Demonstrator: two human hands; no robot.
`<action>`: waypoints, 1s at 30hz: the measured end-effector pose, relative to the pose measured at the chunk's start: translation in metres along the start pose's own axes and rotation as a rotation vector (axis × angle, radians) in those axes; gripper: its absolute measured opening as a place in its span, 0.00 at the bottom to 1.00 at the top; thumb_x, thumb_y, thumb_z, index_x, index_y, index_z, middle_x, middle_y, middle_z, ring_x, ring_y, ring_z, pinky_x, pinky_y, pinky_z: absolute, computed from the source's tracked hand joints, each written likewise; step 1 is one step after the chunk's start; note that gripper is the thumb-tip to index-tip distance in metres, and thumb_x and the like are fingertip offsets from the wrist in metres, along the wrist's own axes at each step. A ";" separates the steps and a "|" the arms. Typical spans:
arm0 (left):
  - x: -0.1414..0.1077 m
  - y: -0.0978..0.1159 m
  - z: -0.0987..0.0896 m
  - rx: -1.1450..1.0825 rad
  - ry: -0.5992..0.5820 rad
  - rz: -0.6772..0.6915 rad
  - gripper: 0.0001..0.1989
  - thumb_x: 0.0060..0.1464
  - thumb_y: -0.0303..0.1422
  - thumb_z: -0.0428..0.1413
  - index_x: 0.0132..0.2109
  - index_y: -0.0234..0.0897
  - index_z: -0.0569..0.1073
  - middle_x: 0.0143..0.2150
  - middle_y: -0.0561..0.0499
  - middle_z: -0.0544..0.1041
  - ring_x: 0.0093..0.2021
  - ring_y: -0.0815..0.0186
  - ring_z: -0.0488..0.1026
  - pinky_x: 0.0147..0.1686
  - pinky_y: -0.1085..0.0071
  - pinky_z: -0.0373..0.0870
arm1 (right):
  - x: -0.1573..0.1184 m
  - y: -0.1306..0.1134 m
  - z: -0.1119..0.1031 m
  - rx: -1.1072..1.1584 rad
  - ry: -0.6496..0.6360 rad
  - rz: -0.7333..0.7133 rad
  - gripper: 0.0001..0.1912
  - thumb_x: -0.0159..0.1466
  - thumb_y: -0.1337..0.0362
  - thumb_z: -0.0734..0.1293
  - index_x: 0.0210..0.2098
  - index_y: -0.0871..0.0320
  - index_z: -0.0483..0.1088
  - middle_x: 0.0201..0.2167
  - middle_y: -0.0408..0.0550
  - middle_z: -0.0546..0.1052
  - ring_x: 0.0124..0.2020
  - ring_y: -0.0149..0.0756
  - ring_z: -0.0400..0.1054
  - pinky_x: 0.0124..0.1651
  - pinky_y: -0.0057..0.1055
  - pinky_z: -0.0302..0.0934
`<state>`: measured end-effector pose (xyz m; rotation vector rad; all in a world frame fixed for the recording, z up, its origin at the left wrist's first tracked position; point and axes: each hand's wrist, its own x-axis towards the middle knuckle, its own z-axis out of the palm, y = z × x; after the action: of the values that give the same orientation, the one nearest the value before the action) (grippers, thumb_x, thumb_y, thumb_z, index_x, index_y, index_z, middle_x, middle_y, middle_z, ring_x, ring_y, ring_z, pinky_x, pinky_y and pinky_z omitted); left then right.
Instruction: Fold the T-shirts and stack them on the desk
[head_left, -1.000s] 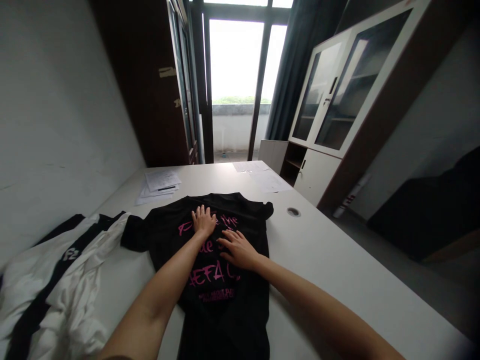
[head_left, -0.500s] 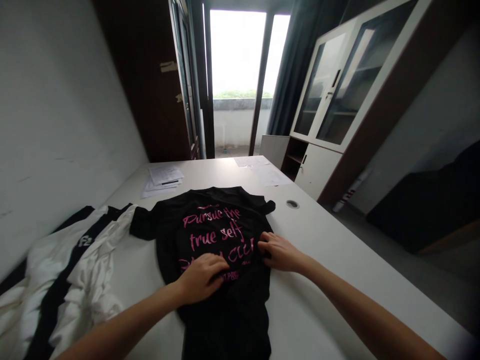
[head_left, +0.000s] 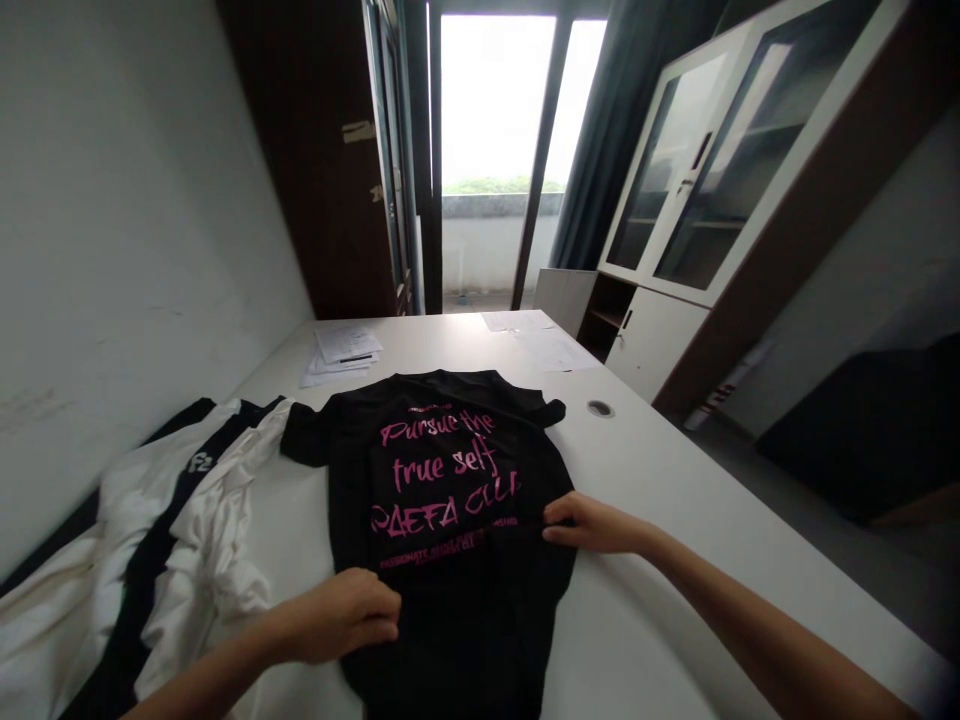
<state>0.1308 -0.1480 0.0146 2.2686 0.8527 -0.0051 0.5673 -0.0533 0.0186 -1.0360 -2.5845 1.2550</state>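
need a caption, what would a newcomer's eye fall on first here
Likely the black T-shirt with pink lettering, spread mid-picture on the white table, left hand and right hand at its side edges. Next, the bright window beyond and the black-and-white clothing at left.

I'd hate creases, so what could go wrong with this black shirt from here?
The black shirt might wrinkle if the right hand and left hand pull its sides unevenly. Its right-side sleeve looks bunched and could crease. The other sleeve lies beside white clothing and may drag it.
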 end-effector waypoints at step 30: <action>0.004 -0.146 -0.066 0.179 0.738 -0.770 0.19 0.60 0.31 0.48 0.56 0.43 0.75 0.55 0.49 0.80 0.54 0.57 0.76 0.55 0.65 0.69 | 0.067 0.046 -0.044 -0.072 0.684 0.167 0.19 0.68 0.50 0.61 0.46 0.55 0.78 0.45 0.50 0.78 0.45 0.41 0.72 0.51 0.36 0.65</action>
<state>0.0341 -0.0270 -0.0265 1.9431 2.1356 0.4389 0.5560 0.0369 0.0002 -1.4115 -2.0526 0.6588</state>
